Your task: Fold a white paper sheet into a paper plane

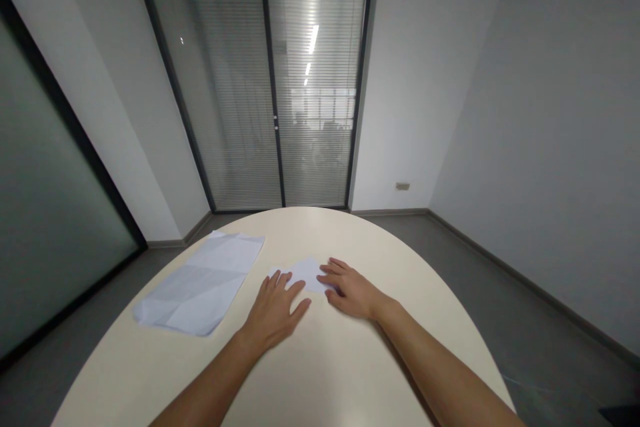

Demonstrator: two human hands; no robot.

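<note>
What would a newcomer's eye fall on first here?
Probably the person's left hand and right hand, palms down at either side of a small white paper on the pale, rounded table. Next comes the larger, creased white paper to their left, near the table's edge. Beyond the table's far side stand dark-framed glass panels with slatted blinds.

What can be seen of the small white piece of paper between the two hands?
The small white piece of paper looks thin and matt. It lies on the cream-coloured round table, its far edge rising to a blunt peak. The left hand and right hand partly cover its sides, fingers apparently touching it.
</note>
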